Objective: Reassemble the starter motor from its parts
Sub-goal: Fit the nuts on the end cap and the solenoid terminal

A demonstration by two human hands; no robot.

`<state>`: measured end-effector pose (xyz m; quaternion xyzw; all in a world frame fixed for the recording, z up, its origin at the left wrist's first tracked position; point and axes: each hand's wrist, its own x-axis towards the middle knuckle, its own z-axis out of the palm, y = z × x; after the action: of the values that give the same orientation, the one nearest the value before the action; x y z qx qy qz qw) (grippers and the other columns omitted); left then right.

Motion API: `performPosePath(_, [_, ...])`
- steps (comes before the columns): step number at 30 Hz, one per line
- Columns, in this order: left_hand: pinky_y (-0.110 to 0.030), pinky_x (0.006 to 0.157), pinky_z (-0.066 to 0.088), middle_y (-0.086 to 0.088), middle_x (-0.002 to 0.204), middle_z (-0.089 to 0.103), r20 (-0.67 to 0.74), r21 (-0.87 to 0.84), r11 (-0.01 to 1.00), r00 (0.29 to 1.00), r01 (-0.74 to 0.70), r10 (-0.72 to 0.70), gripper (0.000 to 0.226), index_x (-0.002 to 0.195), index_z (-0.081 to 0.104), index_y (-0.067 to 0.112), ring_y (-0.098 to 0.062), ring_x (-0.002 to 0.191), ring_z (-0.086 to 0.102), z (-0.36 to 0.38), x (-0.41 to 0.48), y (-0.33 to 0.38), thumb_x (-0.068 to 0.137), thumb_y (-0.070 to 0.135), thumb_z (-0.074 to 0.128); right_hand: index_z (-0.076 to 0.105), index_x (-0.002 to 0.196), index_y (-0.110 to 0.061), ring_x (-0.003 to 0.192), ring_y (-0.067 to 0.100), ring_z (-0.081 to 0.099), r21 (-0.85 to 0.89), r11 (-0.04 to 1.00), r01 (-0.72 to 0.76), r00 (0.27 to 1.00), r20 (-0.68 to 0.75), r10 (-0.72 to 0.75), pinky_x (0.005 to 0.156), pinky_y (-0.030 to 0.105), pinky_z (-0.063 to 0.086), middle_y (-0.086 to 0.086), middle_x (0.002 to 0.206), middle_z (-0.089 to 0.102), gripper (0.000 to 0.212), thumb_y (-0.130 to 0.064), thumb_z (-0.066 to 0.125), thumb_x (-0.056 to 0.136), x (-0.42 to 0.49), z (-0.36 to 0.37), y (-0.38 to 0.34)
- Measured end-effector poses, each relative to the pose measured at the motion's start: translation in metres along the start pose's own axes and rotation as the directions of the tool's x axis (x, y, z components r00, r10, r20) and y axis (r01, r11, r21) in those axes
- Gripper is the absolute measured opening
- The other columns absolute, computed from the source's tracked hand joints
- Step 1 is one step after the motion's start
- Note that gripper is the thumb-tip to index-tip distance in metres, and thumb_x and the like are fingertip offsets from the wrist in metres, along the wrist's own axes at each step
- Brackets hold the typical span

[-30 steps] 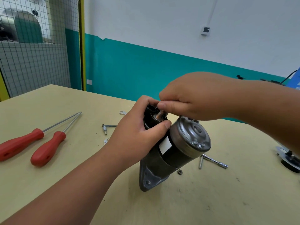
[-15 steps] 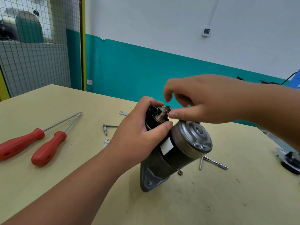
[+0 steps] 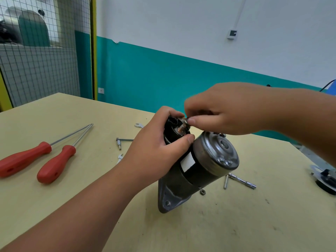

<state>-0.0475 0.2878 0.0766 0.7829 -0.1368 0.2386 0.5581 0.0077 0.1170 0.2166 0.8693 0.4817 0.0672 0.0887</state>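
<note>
The dark-bodied starter motor with a silver domed end cap stands tilted on the pale yellow bench, with its grey mounting flange down on the surface and the cap raised. The left hand grips the black cylinder mounted on the motor's upper side, fingers curled round it and the thumb pressed against its near edge. A short coppery threaded stud sticks out of that cylinder's end face, its long axis pointing up and slightly toward the cap side. The right hand reaches in from above the cap, and its thumb and forefinger are closed narrowly on a small fastener at the stud's tip. It is probably a nut, but blur hides its shape. The fastener lies in line with the stud, so the right hand is placed to spin it down. A loose dark nut lies at the motor's foot. Two red-handled screwdrivers lie well off on the motor's flange side.
</note>
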Motion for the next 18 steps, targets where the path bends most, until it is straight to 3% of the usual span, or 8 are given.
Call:
performPosePath(1, [-0.019, 0.082, 0.048, 0.033, 0.11, 0.063, -0.004, 0.003, 1.0, 1.0, 0.001, -0.001, 0.031, 0.114, 0.052, 0.047, 0.008, 0.105, 0.063, -0.0001, 0.0002, -0.0001, 0.086, 0.052, 0.066, 0.045, 0.092, -0.045, 0.075, 0.002, 0.053, 0.044, 0.999, -0.013, 1.0, 0.014, 0.012, 0.056, 0.035, 0.035, -0.023, 0.088, 0.057, 0.003, -0.045, 0.042, 0.093, -0.0014, 0.0002, 0.0033])
performPosePath(3, [-0.017, 0.08, 0.047, 0.034, 0.11, 0.062, -0.004, 0.011, 1.0, 1.0, 0.005, -0.005, 0.031, 0.114, 0.051, 0.048, 0.008, 0.105, 0.062, -0.0004, 0.0002, -0.0006, 0.086, 0.053, 0.066, 0.046, 0.096, -0.046, 0.076, 0.007, 0.052, 0.032, 0.999, -0.012, 0.999, 0.034, 0.011, 0.061, 0.04, 0.044, -0.013, 0.085, 0.056, 0.025, -0.023, 0.048, 0.087, 0.0004, -0.0043, -0.0002])
performPosePath(5, [-0.012, 0.079, 0.047, 0.034, 0.111, 0.062, -0.003, 0.014, 1.0, 1.0, 0.011, -0.011, 0.032, 0.114, 0.052, 0.048, 0.008, 0.105, 0.062, -0.0003, 0.0002, -0.0008, 0.085, 0.054, 0.066, 0.052, 0.087, -0.035, 0.079, 0.009, 0.053, -0.093, 0.995, -0.028, 0.994, 0.101, 0.038, 0.068, 0.041, 0.048, -0.011, 0.086, 0.056, 0.022, -0.013, 0.051, 0.087, 0.0017, -0.0062, -0.0006])
performPosePath(7, [-0.006, 0.077, 0.045, 0.035, 0.112, 0.062, -0.008, 0.012, 1.0, 1.0, 0.012, -0.012, 0.033, 0.114, 0.053, 0.048, 0.009, 0.105, 0.062, -0.0002, 0.0005, -0.0009, 0.085, 0.054, 0.066, 0.052, 0.085, -0.033, 0.079, 0.013, 0.054, -0.181, 0.983, -0.036, 0.996, 0.071, 0.049, 0.068, 0.042, 0.049, -0.01, 0.085, 0.057, 0.021, -0.012, 0.051, 0.088, 0.0036, -0.0043, 0.0039])
performPosePath(9, [-0.005, 0.078, 0.046, 0.036, 0.113, 0.061, -0.01, 0.016, 1.0, 1.0, 0.013, -0.013, 0.033, 0.115, 0.052, 0.049, 0.011, 0.106, 0.061, -0.0002, 0.0008, -0.0007, 0.085, 0.054, 0.066, 0.045, 0.09, -0.04, 0.078, 0.008, 0.051, -0.101, 0.994, -0.034, 0.999, -0.018, 0.032, 0.067, 0.041, 0.048, -0.012, 0.084, 0.055, 0.029, -0.011, 0.049, 0.09, 0.0032, -0.0029, 0.0047])
performPosePath(13, [-0.02, 0.084, 0.049, 0.034, 0.112, 0.062, -0.022, 0.007, 1.0, 0.999, 0.024, -0.023, 0.032, 0.114, 0.052, 0.048, 0.008, 0.105, 0.063, 0.0003, 0.0009, -0.002, 0.085, 0.053, 0.066, 0.052, 0.083, -0.032, 0.079, 0.01, 0.052, -0.137, 0.99, -0.034, 0.996, 0.078, 0.045, 0.067, 0.041, 0.048, -0.009, 0.084, 0.055, 0.024, -0.009, 0.053, 0.088, 0.0053, -0.0022, 0.0027])
performPosePath(15, [-0.019, 0.084, 0.048, 0.034, 0.112, 0.062, -0.03, 0.014, 1.0, 0.999, 0.026, -0.025, 0.032, 0.113, 0.053, 0.048, 0.008, 0.105, 0.062, 0.0005, 0.0015, -0.0027, 0.084, 0.053, 0.065, 0.049, 0.081, -0.031, 0.076, 0.013, 0.052, -0.154, 0.986, -0.066, 0.997, 0.028, 0.071, 0.066, 0.044, 0.049, -0.008, 0.08, 0.056, 0.023, -0.009, 0.051, 0.085, 0.0057, -0.0025, 0.0045])
performPosePath(18, [-0.018, 0.084, 0.048, 0.035, 0.112, 0.061, -0.026, 0.02, 0.999, 0.999, 0.03, -0.03, 0.032, 0.113, 0.052, 0.048, 0.009, 0.105, 0.061, -0.0001, 0.0023, -0.003, 0.084, 0.054, 0.064, 0.042, 0.09, -0.047, 0.076, 0.006, 0.05, -0.05, 0.997, -0.065, 0.996, -0.065, 0.062, 0.066, 0.04, 0.046, -0.014, 0.082, 0.053, 0.039, -0.008, 0.047, 0.089, 0.0052, -0.0024, 0.003])
